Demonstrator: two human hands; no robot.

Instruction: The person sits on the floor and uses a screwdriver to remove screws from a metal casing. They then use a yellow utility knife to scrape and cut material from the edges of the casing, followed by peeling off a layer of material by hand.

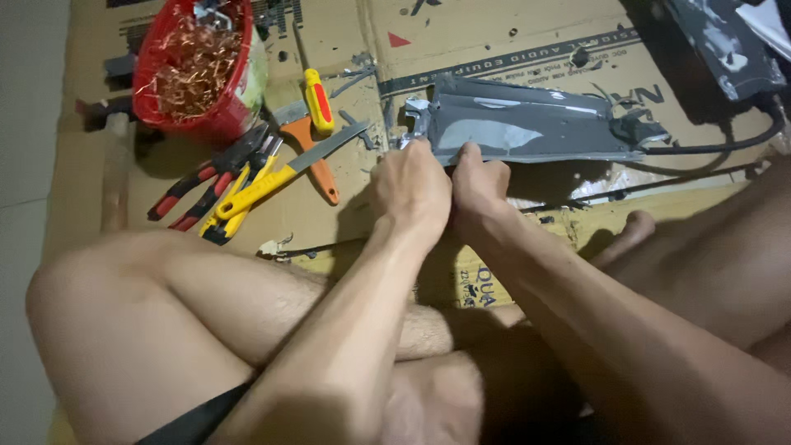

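Seated on flattened cardboard (pixel 346 206), I clamp my left hand (pixel 409 188) and right hand (pixel 478 183) side by side on the near edge of a grey metal sheet (pixel 527 124); pliers (pixel 210 177), a screwdriver (pixel 319 100) and a red bucket (pixel 198 66) lie left.

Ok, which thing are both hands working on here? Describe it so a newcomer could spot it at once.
Start at the flattened cardboard covering the floor. Near its middle, just beyond the left hand and right hand, lies a long grey sheet-metal panel. Unlike the colourful tools and red bucket to its left, it is dull, bent and has a black cable at its far end.
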